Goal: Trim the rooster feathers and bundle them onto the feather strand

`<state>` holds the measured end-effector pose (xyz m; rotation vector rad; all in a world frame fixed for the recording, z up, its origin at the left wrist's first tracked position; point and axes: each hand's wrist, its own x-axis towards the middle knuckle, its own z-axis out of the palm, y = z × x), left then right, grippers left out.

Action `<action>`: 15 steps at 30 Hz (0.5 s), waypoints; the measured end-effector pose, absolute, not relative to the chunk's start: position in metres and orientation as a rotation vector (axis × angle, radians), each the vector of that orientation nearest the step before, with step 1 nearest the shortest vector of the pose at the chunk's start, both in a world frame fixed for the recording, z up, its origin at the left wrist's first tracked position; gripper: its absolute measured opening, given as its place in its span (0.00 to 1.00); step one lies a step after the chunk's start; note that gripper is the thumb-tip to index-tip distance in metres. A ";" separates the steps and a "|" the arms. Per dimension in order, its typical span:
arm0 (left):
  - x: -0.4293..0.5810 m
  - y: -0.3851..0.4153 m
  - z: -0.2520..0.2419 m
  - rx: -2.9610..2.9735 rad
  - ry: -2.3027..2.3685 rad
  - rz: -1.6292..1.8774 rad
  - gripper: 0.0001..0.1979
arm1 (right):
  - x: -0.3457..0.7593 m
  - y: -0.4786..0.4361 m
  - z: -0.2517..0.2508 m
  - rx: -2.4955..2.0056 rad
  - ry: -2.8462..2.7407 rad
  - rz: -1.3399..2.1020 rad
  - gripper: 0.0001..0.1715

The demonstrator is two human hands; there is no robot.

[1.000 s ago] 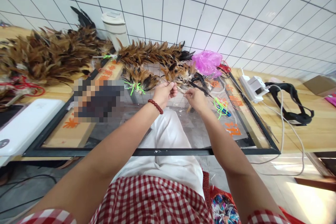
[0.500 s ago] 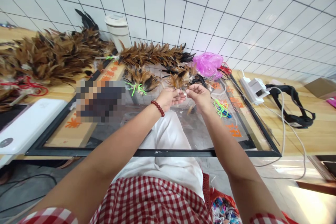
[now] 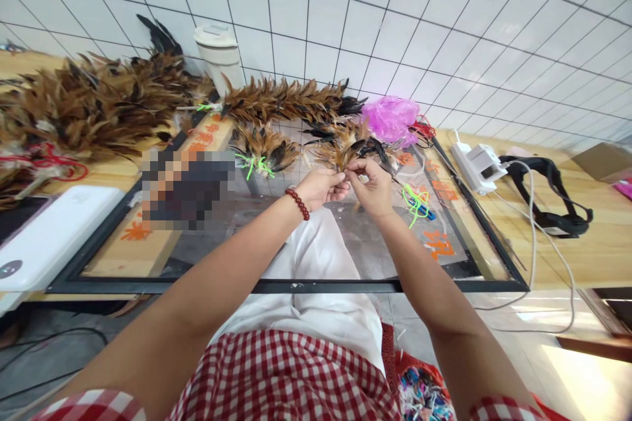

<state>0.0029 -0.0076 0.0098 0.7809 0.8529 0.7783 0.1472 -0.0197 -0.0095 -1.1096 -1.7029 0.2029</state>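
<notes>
My left hand (image 3: 322, 188), with a dark red bead bracelet (image 3: 297, 203) on its wrist, is closed in a pinch over the glass tabletop. Its fingertips meet those of my right hand (image 3: 371, 188), also pinched. Between them a brown feather (image 3: 342, 159) seems to be gripped by its base, though the fingers hide most of it. Just behind lies a loose pile of brown and black feathers (image 3: 363, 138). To the left is a feather bunch (image 3: 264, 145) with bright green ties (image 3: 254, 165). A green cord (image 3: 415, 202) lies right of my right hand.
A long feather strand (image 3: 286, 100) runs along the wall, near a white cup (image 3: 218, 56) and a pink plastic bag (image 3: 391, 120). A big feather heap (image 3: 93, 102) and a white power bank (image 3: 62, 233) are left. At right are a power strip (image 3: 476, 168) and black headgear (image 3: 548, 197).
My right hand has shifted slightly left and its fingers have closed in against my left fingertips. A small white bit between the fingers no longer shows. My left hand stays nearly in place.
</notes>
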 end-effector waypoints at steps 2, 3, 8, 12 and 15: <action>0.002 -0.006 0.008 0.801 0.846 0.781 0.09 | 0.152 -0.020 -0.007 -1.139 -1.703 0.111 0.05; 0.002 -0.005 0.007 0.806 0.850 0.783 0.10 | 0.155 -0.020 -0.004 -1.162 -1.702 0.039 0.07; 0.003 -0.001 0.005 0.839 0.903 0.782 0.13 | 0.156 -0.030 0.015 -1.164 -2.210 -0.221 0.23; 0.002 -0.001 0.006 0.924 0.960 0.805 0.14 | 0.146 -0.032 0.014 -1.158 -2.564 -0.288 0.26; -0.003 -0.002 0.008 1.004 0.983 0.719 0.12 | 0.145 -0.030 0.012 -1.262 -2.580 -0.361 0.21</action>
